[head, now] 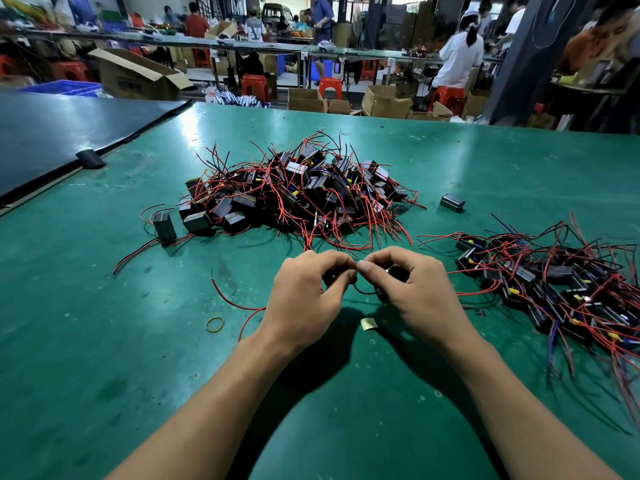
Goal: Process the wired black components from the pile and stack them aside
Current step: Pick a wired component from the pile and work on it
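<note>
A big pile of black box components with red and black wires (298, 192) lies in the middle of the green table (104, 341). A second, flatter heap of wired components (561, 292) spreads at the right. My left hand (304, 299) and my right hand (412, 292) meet just in front of the pile, fingertips pinched together. Between them they hold one black component (394, 273), mostly hidden by the fingers, and its black wire (365, 291) loops below. A red wire (232, 299) trails left from under my left hand.
A yellow rubber band (215, 324) and a small tan scrap (368, 323) lie near my wrists. One loose black box (452, 202) sits right of the pile. A dark panel (69, 133) covers the far left. Cardboard boxes, red stools and several people fill the background.
</note>
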`<action>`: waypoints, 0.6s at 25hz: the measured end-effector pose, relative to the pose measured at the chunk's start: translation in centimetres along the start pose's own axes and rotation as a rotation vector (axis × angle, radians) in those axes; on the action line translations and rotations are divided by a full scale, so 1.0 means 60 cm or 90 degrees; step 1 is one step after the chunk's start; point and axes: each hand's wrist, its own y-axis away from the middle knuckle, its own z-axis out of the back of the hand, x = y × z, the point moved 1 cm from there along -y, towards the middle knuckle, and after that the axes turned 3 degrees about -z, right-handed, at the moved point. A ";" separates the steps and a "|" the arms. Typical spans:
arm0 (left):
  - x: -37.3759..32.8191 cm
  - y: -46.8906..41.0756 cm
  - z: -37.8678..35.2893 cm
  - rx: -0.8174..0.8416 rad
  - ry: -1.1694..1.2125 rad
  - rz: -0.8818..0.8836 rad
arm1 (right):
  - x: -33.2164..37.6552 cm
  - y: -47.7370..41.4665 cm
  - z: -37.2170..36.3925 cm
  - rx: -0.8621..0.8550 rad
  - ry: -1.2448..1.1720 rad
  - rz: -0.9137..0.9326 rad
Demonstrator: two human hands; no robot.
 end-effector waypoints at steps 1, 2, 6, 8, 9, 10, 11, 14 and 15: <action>-0.001 0.000 0.001 0.002 -0.017 -0.012 | 0.000 0.000 -0.001 0.027 -0.027 -0.052; -0.003 0.001 0.002 0.004 -0.038 -0.029 | 0.002 0.000 -0.004 0.056 -0.084 -0.120; -0.012 -0.001 0.006 0.007 -0.088 -0.069 | 0.009 -0.001 -0.010 0.152 -0.460 -0.459; -0.012 -0.001 0.006 0.006 -0.085 -0.060 | 0.009 -0.002 -0.009 0.174 -0.548 -0.532; -0.011 0.000 0.005 0.005 -0.076 -0.052 | 0.008 -0.002 -0.007 0.177 -0.545 -0.532; -0.010 0.001 0.005 0.005 -0.064 -0.041 | 0.006 -0.002 -0.007 0.173 -0.509 -0.516; -0.007 0.001 0.005 0.006 -0.051 -0.030 | 0.005 -0.001 -0.007 0.161 -0.454 -0.488; -0.003 0.001 0.004 0.003 -0.014 0.006 | -0.002 -0.002 0.001 0.054 -0.303 -0.323; -0.002 0.001 0.004 -0.004 -0.002 0.013 | -0.003 -0.001 0.005 0.019 -0.254 -0.248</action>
